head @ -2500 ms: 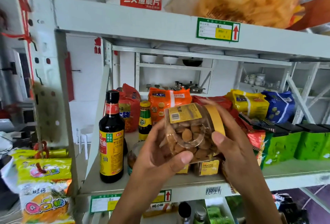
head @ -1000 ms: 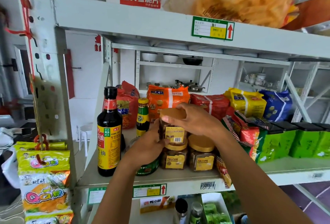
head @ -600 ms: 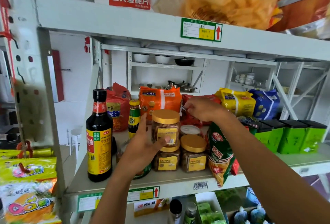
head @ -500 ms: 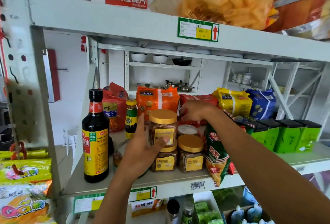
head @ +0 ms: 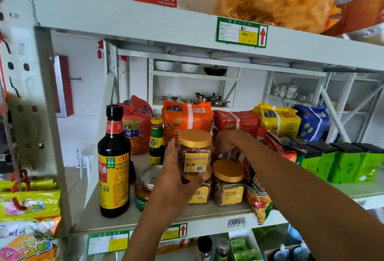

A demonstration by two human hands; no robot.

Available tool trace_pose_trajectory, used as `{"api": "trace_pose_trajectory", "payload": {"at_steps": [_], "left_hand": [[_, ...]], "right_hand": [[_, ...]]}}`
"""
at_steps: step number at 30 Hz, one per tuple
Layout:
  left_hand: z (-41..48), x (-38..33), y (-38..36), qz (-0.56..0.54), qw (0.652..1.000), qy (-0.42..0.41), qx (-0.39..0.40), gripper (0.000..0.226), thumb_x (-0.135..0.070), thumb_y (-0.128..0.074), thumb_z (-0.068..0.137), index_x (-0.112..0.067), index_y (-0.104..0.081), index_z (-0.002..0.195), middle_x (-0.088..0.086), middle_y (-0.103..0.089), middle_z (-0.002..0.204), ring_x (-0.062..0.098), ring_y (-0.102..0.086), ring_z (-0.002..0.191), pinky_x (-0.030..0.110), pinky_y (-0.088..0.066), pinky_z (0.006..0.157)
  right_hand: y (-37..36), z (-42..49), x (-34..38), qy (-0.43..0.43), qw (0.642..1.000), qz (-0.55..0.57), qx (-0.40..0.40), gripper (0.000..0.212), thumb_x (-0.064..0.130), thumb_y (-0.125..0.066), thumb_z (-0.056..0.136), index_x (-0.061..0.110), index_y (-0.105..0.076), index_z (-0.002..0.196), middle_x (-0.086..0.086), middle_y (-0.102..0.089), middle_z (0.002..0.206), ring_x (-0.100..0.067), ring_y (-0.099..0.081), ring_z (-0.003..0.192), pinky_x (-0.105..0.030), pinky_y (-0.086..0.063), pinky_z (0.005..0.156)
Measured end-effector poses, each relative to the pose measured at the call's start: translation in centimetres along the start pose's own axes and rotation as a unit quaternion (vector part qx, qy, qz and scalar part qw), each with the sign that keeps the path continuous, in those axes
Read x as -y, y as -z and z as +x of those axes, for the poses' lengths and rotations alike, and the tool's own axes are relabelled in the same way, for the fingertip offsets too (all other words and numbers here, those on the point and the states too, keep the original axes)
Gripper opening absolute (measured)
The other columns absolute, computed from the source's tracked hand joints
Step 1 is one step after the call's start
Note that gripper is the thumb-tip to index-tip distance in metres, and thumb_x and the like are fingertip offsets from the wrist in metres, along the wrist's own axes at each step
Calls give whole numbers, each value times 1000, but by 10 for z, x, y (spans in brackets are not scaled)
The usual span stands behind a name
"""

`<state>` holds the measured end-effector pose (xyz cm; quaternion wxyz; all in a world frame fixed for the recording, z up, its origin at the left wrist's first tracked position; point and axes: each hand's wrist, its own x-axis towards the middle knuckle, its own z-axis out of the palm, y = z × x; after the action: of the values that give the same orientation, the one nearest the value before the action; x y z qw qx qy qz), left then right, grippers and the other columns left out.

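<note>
Head view
Left hand [head: 176, 179]: wrapped round the upper biscuit jar [head: 195, 158], fingers up its left side, thumb under its label.
Upper biscuit jar: upright with its gold lid on, stacked on a lower jar [head: 199, 194] at the front of the middle shelf [head: 187, 217].
Right hand [head: 228, 142]: behind the stack, fingers bent down over something clear; whether it grips it, I cannot tell.
Neighbours: a second gold-lidded jar [head: 228, 183] just right, a soy sauce bottle [head: 113, 163] standing to the left.

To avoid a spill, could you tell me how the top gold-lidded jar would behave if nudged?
Stacked on the lower jar, the top jar likely tips easily. Its smooth clear wall may be slippery. Filled with snacks, it probably feels light.
</note>
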<state>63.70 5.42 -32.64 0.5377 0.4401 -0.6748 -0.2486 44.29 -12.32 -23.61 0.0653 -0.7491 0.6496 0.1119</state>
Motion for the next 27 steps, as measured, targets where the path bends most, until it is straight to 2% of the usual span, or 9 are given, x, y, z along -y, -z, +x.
{"api": "trace_pose_trajectory", "payload": {"at_steps": [3,7,10,12,14,16,18,23,27], "left_hand": [[0,-2,1,-4,1000,-3,4,111,-42,-79,87,-57,7,155,-22,-24,166,-1,-37,145,21,-43,110],[-2,-20,3,-14,1000,-17,-1,102,-36,-79,86,-73,-1,140,-36,-36,151,-21,-43,128,16,-50,101],[-5,-42,6,-19,999,-26,-31,96,-50,-75,78,-68,-7,143,-58,-34,131,-34,-37,118,17,-48,101],[-10,-56,7,2,996,-43,-74,94,-56,-74,76,-62,-17,151,-55,-28,139,-29,-31,127,24,-43,109],[-16,-71,3,56,986,-93,-125,86,-53,-75,83,-51,-27,155,-38,-27,156,-11,-24,147,37,-36,119],[-20,-88,-3,75,974,-154,-151,69,-47,-73,89,-46,-40,150,-32,-31,157,-3,-24,151,35,-32,119],[-23,-105,-12,59,973,-177,-139,59,-48,-68,92,-48,-44,146,-34,-36,152,-8,-32,144,26,-34,113],[-27,-132,-35,-222,972,-72,12,95,-57,-78,82,-62,-14,152,-48,-49,133,-18,-54,122,10,-50,93],[-35,-135,-46,-363,930,-50,43,110,-39,-86,63,-56,-23,152,-21,-67,131,7,-68,119,31,-59,93]], "right_hand": [[7,-6,-6,-6,997,-2,-75,48,51,-67,95,11,-70,120,-3,-67,106,-22,-67,95,-33,-58,77],[39,-36,-16,13,986,47,-162,46,62,-69,86,20,-75,104,-3,-70,102,-16,-64,83,-27,-50,63],[62,-70,-25,31,971,58,-229,53,65,-64,88,19,-79,108,-11,-72,117,-24,-66,99,-35,-57,82],[71,-98,-30,44,960,77,-267,51,58,-58,96,16,-77,117,-14,-68,129,-30,-62,116,-37,-52,94],[74,-124,-37,60,942,118,-309,42,52,-56,100,22,-76,121,-9,-67,135,-29,-60,120,-30,-44,86],[73,-150,-40,78,916,164,-358,37,50,-55,100,27,-77,118,-4,-71,131,-25,-63,115,-28,-40,81],[67,-177,-41,97,885,217,-401,34,50,-56,99,29,-79,114,2,-74,122,-19,-65,104,-28,-43,79],[38,-239,-24,175,809,370,-422,46,68,-56,85,37,-76,113,13,-75,109,-5,-71,97,-32,-59,85],[15,-264,-6,266,747,473,-384,36,55,-64,84,31,-73,110,7,-76,104,-13,-74,96,-35,-59,81]]}}
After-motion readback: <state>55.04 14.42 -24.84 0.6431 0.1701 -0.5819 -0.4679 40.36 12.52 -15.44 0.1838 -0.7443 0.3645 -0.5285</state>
